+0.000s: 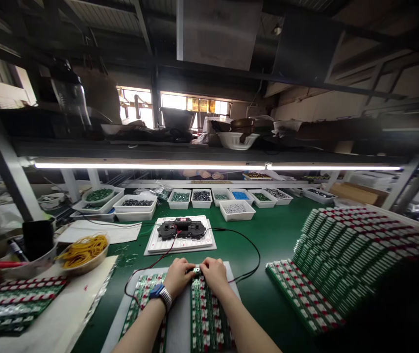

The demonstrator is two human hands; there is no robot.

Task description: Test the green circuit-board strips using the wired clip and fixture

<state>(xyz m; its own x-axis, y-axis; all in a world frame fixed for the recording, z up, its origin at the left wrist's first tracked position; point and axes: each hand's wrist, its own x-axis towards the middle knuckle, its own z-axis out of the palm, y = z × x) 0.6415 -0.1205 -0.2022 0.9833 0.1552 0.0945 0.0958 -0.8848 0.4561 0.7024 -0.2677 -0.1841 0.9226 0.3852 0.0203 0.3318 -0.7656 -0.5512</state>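
Hands: your left hand (177,277) and your right hand (214,274) are curled downward, with fingertips nearly meeting over a small green-and-silver part (196,270). They look pressed inward around it, but you cannot tell from this view whether either hand is pinching it. A watch with a blue face and metal band (160,296) sits on your left wrist.

Things: that part lies at the top of two columns of green circuit-board strips (205,306) set on a white sheet (178,318), directly under your palms. A red lead (146,267) and a black lead (248,247) run from a black fixture (182,228) on a white tray (180,247) toward your hands, and their ends disappear beneath them.

Boards: a tall, stepped stack of board strips (327,260) fills the bench on your right, and a lower pile of board strips (16,304) lies on your left. You cannot tell which boards are finished and which are waiting.

Rest: white bins of sorted small parts (202,198) line the far edge of the green bench mat (271,230). A bowl of yellow rubber bands (83,252) sits on your left, and a co-worker's hands (205,174) show beyond the bench.
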